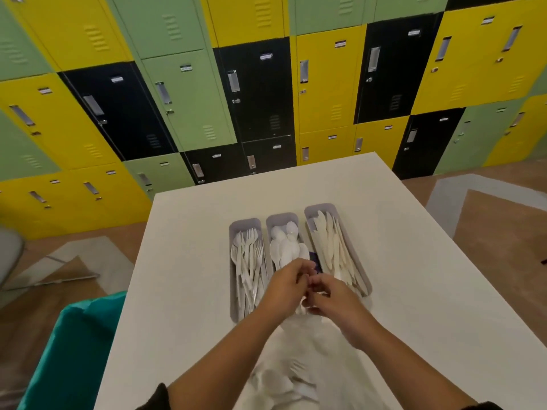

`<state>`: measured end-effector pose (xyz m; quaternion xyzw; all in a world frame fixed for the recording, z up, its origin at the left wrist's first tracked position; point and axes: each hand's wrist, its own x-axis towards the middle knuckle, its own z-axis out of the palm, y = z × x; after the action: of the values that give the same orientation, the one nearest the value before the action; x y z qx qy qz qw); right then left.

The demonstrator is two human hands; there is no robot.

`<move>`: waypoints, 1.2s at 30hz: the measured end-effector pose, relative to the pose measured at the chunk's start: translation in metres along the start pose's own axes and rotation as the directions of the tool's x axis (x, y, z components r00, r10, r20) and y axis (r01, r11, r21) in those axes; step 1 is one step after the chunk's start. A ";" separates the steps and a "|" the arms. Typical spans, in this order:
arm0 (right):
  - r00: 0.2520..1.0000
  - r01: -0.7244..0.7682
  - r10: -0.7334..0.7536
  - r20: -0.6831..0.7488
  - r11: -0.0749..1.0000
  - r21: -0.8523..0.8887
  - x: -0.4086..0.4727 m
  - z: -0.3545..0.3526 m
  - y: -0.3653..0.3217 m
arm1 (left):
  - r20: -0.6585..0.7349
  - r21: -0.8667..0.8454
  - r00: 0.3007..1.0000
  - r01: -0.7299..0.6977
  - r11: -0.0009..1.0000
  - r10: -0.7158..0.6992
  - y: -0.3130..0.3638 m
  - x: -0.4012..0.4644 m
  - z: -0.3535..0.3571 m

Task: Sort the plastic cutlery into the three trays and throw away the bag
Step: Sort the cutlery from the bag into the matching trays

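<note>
Three grey trays stand side by side on the white table (414, 276). The left tray (244, 224) holds white forks, the middle tray (279, 218) spoons, the right tray (321, 208) knives. A clear plastic bag (299, 365) with several pieces of cutlery inside lies between my forearms. My left hand (285, 287) and my right hand (331, 294) meet over the near end of the middle tray, both with curled fingers pinching the bag's mouth. A small dark blue thing (314, 258) shows just beyond my fingers.
A teal-lined bin (74, 335) stands on the floor left of the table. Yellow, green and black lockers (266, 84) fill the wall behind. A grey chair edge (9, 255) shows at far left. Bare table surface lies either side of the trays.
</note>
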<state>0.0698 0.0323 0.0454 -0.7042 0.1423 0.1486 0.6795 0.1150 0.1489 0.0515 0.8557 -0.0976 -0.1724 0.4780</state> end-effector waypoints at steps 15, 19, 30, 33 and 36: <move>0.969 0.206 -0.003 0.247 0.564 -0.800 -0.072 0.059 0.082 | 0.326 0.562 0.943 -0.138 0.815 -0.065 -0.090 -0.129 -0.008; 0.990 0.138 -0.039 0.136 0.458 -0.878 -0.078 0.066 0.093 | 0.341 0.592 0.934 -0.127 0.795 -0.104 -0.104 -0.137 -0.006; 0.994 0.109 -0.048 0.098 0.356 -0.928 -0.063 0.061 0.093 | 0.279 0.550 0.958 -0.102 0.829 -0.066 -0.112 -0.132 -0.006; 0.991 0.131 -0.048 0.122 0.348 -0.928 -0.062 0.061 0.090 | 0.258 0.485 0.965 -0.088 0.870 -0.046 -0.109 -0.126 -0.008; 0.990 0.142 -0.056 0.130 0.360 -0.922 -0.060 0.061 0.090 | 0.223 0.469 0.974 -0.067 0.881 -0.044 -0.110 -0.120 -0.008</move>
<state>-0.0229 0.0901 -0.0149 -0.9652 -0.0345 0.1885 0.1780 0.0075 0.2529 -0.0135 0.9204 -0.1959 -0.2373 0.2410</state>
